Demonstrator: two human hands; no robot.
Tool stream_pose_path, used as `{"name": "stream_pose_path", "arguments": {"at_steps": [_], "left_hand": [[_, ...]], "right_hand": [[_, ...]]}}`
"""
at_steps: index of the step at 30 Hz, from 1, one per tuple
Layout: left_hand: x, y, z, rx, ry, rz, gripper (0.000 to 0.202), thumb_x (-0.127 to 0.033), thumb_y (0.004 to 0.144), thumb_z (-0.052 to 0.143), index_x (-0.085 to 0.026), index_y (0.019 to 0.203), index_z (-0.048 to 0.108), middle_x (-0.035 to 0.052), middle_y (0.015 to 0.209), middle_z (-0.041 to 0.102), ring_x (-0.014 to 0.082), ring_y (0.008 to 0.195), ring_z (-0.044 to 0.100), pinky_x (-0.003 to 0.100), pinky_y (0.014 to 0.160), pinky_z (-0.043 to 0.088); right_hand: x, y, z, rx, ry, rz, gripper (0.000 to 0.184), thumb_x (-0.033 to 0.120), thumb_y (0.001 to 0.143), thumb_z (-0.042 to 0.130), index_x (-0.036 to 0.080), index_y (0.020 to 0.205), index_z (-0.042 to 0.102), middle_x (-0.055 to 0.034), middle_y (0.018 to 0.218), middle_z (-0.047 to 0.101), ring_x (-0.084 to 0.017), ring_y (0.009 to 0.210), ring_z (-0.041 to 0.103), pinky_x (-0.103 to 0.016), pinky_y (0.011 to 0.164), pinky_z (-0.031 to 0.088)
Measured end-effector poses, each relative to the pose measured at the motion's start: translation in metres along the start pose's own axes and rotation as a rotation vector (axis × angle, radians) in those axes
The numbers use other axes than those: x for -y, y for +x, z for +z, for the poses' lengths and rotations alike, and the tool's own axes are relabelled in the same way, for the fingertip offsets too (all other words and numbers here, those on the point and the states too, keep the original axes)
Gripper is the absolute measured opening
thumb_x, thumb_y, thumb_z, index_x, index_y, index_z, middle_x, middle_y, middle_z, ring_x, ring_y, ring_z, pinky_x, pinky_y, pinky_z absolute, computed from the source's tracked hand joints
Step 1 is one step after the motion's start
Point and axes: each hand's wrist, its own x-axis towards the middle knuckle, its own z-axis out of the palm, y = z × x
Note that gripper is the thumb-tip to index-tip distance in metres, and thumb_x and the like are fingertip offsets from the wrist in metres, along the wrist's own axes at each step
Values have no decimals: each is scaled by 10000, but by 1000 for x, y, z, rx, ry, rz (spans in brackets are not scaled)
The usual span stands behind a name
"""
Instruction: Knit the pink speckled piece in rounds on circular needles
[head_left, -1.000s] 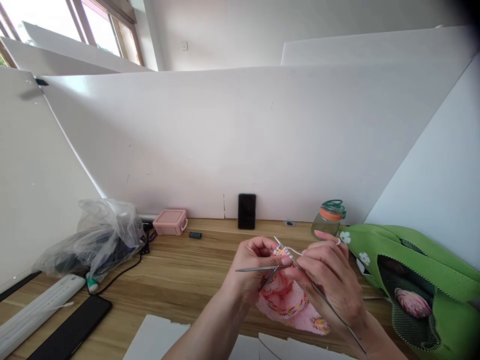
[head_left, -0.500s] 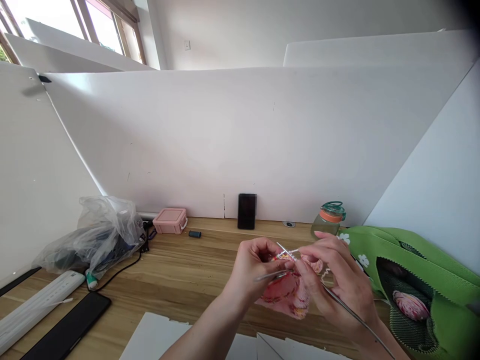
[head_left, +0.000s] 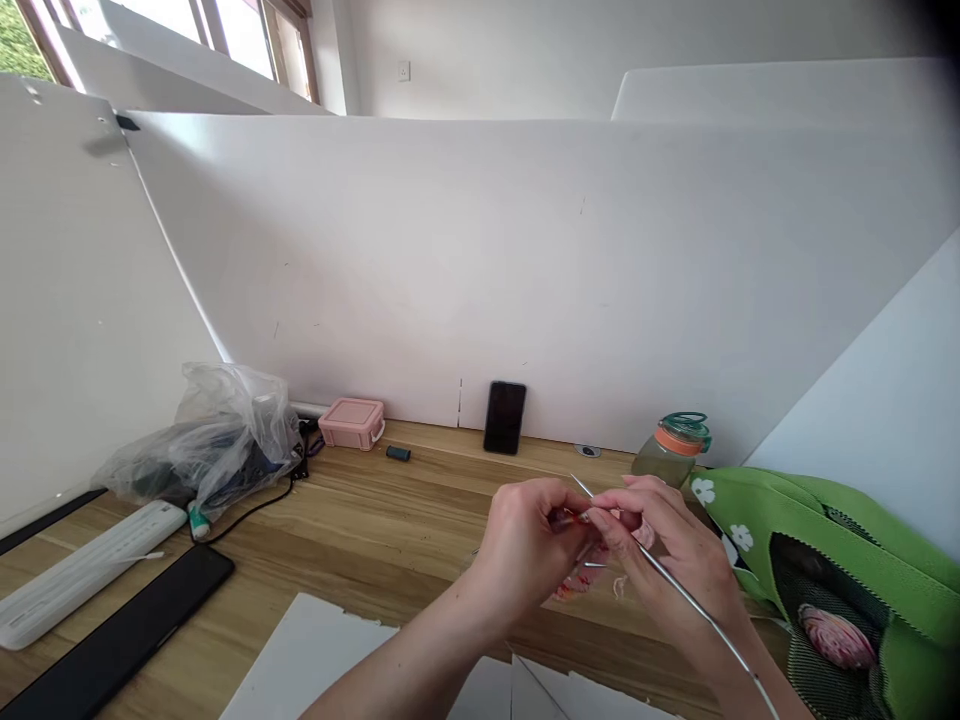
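My left hand (head_left: 529,545) is closed on the pink knitting (head_left: 576,587), pinching it near its upper edge. The fingers cover most of the piece. A short metal needle end shows below them. My right hand (head_left: 671,555) grips a long silver knitting needle (head_left: 694,600), which slants from its tip above the fingers down to the lower right. The fingertips of both hands meet at the stitches, so the loops there are hidden. Behind the right fingers a pink yarn ball (head_left: 643,533) is partly visible, and a loose strand of light yarn (head_left: 619,587) lies below.
A green bag (head_left: 847,540) with a pink yarn ball in its mesh opening lies at the right, by a jar (head_left: 666,450). A phone (head_left: 505,417) leans on the partition. At left are a pink box (head_left: 352,423), plastic bag (head_left: 225,440), power strip (head_left: 90,570) and black phone-like slab (head_left: 127,635).
My left hand has turned inward and now hides more of the knitting. Both hands have drawn together at the stitches. The view has tilted and shifted slightly.
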Motion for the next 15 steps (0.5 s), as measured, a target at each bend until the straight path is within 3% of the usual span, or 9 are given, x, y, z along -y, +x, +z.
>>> {"name": "stream_pose_path", "arguments": {"at_steps": [3,7,11,15], "left_hand": [[-5,2,-7,93,-35,-1,167,-267,715,723,-139,819,698,-5,631,580,84,564,465,191,521,356],[-11,9,-28,227,-332,-53,315,-376,772,700,-120,952,668,57,820,647,113,686,554,233,654,450],[-10,15,-44,200,-313,-46,304,-390,828,643,-110,943,673,104,977,673,118,766,562,242,724,452],[-4,17,-46,268,-196,-99,323,-375,806,659,-82,933,706,95,858,679,122,723,549,234,671,428]], "right_hand": [[-2,1,-2,48,95,150,142,322,904,578,241,792,609,-2,738,602,-186,878,633,-253,667,476],[-9,0,-3,-18,205,243,189,352,895,586,236,746,579,10,708,566,-164,809,630,-222,596,443],[-18,-5,-1,-109,225,270,160,338,869,622,235,756,579,9,761,586,-182,931,619,-236,731,452],[-22,-9,1,-159,260,255,115,311,863,632,238,787,587,13,769,595,-195,980,610,-283,886,427]]}}
